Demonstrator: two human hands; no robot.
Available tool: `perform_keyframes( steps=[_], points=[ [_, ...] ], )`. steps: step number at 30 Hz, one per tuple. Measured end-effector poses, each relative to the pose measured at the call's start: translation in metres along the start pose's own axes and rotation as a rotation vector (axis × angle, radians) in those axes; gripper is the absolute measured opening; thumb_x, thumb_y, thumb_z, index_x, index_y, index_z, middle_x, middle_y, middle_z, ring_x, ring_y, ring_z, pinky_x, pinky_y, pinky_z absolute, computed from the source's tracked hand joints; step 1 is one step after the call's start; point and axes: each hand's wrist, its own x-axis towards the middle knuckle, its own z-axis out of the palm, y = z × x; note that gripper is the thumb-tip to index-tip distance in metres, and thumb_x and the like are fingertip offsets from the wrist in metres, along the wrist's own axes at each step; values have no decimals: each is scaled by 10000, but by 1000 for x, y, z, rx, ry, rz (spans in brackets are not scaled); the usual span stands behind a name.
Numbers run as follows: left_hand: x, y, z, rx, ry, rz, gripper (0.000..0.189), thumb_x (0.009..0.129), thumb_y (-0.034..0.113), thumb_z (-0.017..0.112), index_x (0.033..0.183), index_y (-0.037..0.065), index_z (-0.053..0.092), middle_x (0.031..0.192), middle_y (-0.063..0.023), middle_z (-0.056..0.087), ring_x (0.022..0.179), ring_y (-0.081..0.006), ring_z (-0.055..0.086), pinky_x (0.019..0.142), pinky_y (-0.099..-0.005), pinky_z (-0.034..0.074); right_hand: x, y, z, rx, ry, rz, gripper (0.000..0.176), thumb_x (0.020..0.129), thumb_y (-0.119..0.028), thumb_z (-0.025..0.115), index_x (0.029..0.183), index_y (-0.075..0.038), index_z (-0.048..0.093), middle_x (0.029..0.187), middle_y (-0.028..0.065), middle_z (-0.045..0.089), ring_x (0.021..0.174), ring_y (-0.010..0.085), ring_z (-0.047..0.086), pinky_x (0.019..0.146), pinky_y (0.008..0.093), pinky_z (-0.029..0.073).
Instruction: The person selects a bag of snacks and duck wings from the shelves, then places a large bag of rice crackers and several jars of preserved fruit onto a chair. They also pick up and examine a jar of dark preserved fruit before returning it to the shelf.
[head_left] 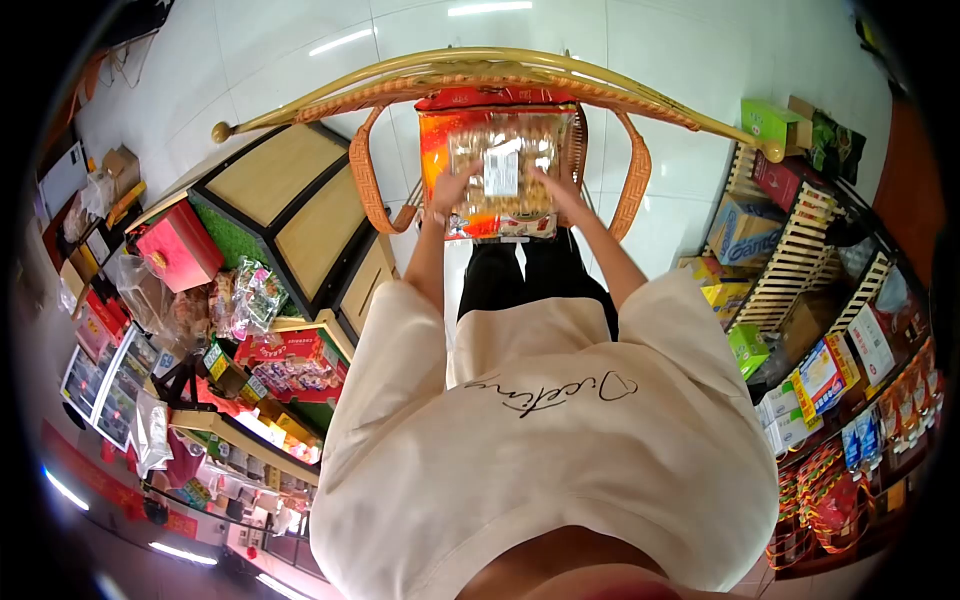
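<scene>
A clear plastic package of brownish pieces (470, 150) with a white printed label (501, 173) lies between my hands. Its exact contents are too blurred to name. My left hand (455, 189) grips its left side, and my right hand (555, 192) grips its right side, thumbs on the upper face. Beneath the package is a large red and orange bag (434, 135) on the seat of a wicker chair (630, 200). The undersides of my fingers are hidden.
The chair's curved bamboo back rail (400, 70) arcs beyond the bag. Left stands a wooden display stand (325, 225) with a red box (180, 247) and bagged goods. Slatted shelves (800, 240) with boxes stand at right. Pale floor tiles (670, 50) spread ahead.
</scene>
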Motion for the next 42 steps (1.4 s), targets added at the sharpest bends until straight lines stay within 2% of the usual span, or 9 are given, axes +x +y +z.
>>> perform_keyframes(
  steps=[3,5,8,13,18,20,24,33,42],
  points=[
    [-58,-28,-3,-36,-34,-39,486,694,417,736,953,36,582,586,16,510,411,-58,381,358,-221,285,-52,15,-2,6,-128,125,1126,677,-555,662,1412,-21,-4,1439,202,166,1312,307,215,1004,398,301],
    [-85,-63,-8,-66,-33,-32,456,734,380,714,1007,40,580,680,-8,577,505,-70,478,418,-226,368,-81,33,3,38,-157,39,983,748,-455,649,1414,-23,69,1420,171,222,1290,251,263,1028,333,252],
    [-170,-38,-16,-167,-24,-134,443,806,308,657,1130,26,546,973,-39,626,871,-109,582,724,-248,468,-103,58,12,104,-237,-15,877,761,-316,679,1388,16,164,1360,171,326,1242,230,345,996,321,319],
    [-247,-74,-36,-334,127,-26,427,813,332,643,1101,28,557,891,-20,619,754,-79,569,643,-216,454,-181,-13,26,51,-435,41,798,794,-212,666,1380,27,179,1365,174,321,1249,216,340,1008,306,304],
    [-352,-82,-56,-548,299,140,348,827,309,636,1025,27,591,831,16,598,655,-36,496,571,-208,408,-219,2,35,-440,-504,-440,764,815,-319,637,1384,-12,229,1142,154,548,979,189,560,826,282,439],
    [-400,-101,-51,-684,440,401,341,830,295,630,1022,17,592,771,24,583,673,-35,494,604,-203,406,-269,-2,45,-490,-540,-644,727,816,-326,634,1364,-3,282,1046,111,599,807,135,593,724,257,471],
    [-496,-171,-42,-650,701,476,375,816,304,630,1052,14,597,698,18,571,655,-38,481,605,-206,397,-338,32,61,-596,-623,-792,615,839,-267,602,1328,11,353,1142,124,542,962,137,518,824,258,417],
    [-703,-322,39,-966,1195,326,345,823,301,615,1011,11,608,656,15,553,569,-40,449,506,-206,369,-514,139,142,-454,-1002,-442,563,877,-139,546,1376,-51,298,972,25,548,764,60,447,640,170,365],
    [-757,-393,98,-1288,1467,199,342,838,320,596,949,-2,623,618,31,511,561,-34,390,502,-205,323,-584,192,197,-703,-1357,-318,650,892,-86,497,1422,-68,121,1145,132,526,947,143,518,813,243,426]
  ],
)
